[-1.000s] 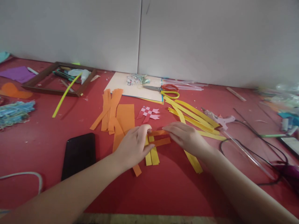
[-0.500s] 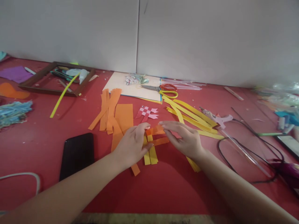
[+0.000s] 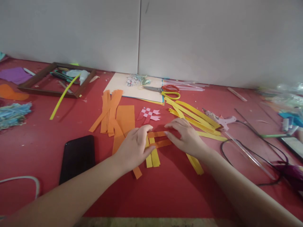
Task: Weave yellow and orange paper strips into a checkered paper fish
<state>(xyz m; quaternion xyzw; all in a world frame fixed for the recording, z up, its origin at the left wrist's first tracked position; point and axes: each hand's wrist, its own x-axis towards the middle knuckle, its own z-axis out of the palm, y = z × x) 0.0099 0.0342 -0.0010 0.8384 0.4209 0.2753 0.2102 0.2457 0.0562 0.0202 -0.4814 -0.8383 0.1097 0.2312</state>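
Between my hands is a small weave of orange paper strips (image 3: 163,143) crossed with yellow paper strips (image 3: 155,157). My left hand (image 3: 134,143) is closed on the weave's left side, its thumb along the lower orange strip. The thumb and fingers of my right hand (image 3: 183,135) pinch the right end of the upper orange strip (image 3: 157,134). My left fingers hide part of the crossing. Just beyond the hands lies a pink woven paper fish (image 3: 148,114) with a googly eye.
Orange strips (image 3: 110,110) lie left on the red table (image 3: 151,195), near a black phone (image 3: 77,157). Yellow strips (image 3: 196,116) and a glue gun (image 3: 221,121) with its cord lie right. Scissors (image 3: 163,90) rest on paper sheets (image 3: 118,85); a wooden frame (image 3: 47,91) is far left.
My right fingers have bent and shifted slightly, and the upper orange strip now lies flatter across the yellow strips. My left hand has barely moved.
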